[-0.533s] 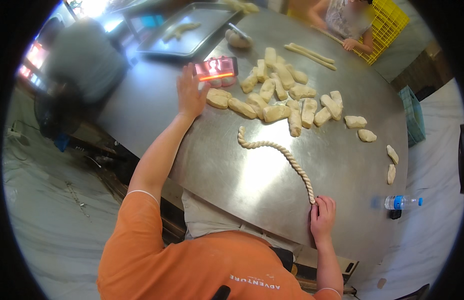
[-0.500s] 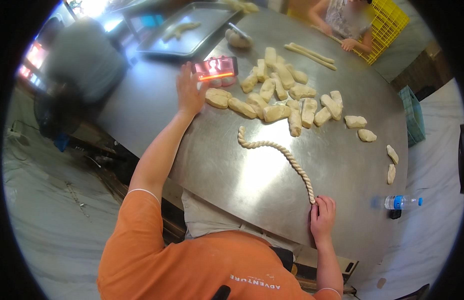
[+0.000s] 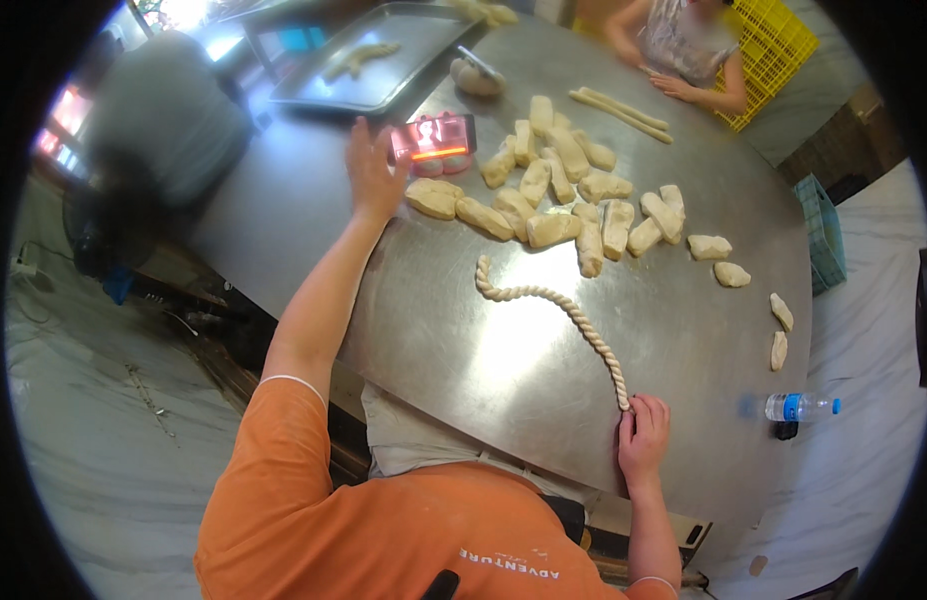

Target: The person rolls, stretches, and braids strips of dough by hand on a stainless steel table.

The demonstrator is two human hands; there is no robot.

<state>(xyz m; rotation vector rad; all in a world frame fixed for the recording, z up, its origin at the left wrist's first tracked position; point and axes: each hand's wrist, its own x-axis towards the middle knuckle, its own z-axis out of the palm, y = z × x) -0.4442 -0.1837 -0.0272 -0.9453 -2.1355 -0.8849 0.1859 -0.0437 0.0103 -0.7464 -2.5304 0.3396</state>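
A twisted dough rope (image 3: 554,296) lies in an S-curve on the metal table. Its near end reaches the fingertips of my right hand (image 3: 644,440), which are closed on it. My left hand (image 3: 374,178) is stretched out at the far left with its fingers apart, holding nothing. Just beside those fingers a phone (image 3: 433,138) with a lit screen stands propped on a small pinkish stand. Right of the phone, many pale dough pieces (image 3: 553,229) are heaped and lined up beyond the rope.
A metal tray (image 3: 360,96) with dough on it is at the far left. Two dough strips (image 3: 623,112) lie near a co-worker (image 3: 683,60). More dough pieces (image 3: 779,312) and a water bottle (image 3: 798,407) are at the right. A metal table (image 3: 453,360) spans the middle.
My left hand has shifted slightly left, away from the phone's edge, its fingers more upright. The co-worker's hands have moved a little. My right hand and the dough rope stay nearly in place.
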